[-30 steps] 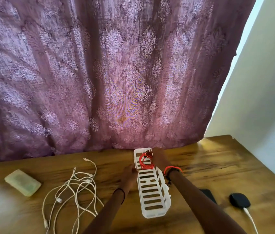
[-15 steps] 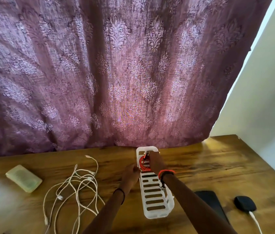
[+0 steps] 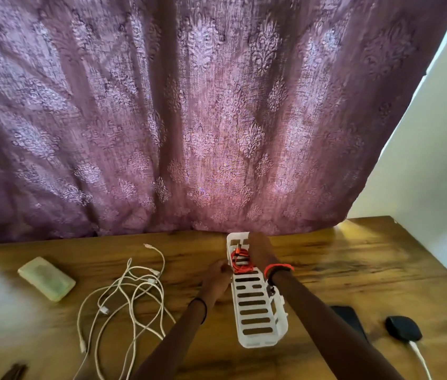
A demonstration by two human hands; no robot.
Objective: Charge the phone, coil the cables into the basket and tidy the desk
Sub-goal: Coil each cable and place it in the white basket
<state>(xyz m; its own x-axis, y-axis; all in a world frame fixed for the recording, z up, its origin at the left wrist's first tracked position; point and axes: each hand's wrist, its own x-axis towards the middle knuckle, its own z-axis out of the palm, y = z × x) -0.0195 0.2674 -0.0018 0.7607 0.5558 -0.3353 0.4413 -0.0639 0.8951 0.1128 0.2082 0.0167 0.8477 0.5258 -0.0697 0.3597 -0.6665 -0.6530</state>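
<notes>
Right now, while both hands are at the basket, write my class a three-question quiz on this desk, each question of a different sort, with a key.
1. True or false: the red cable lies at the far end of the white basket.
2. Where are the white cables? A) coiled in the basket B) loose on the desk, left of the basket C) draped over the red cable
3. Fill in: the ____ hand reaches into the basket's far end, beside the red cable.

Key: 1 true; 2 B; 3 right hand.
</notes>
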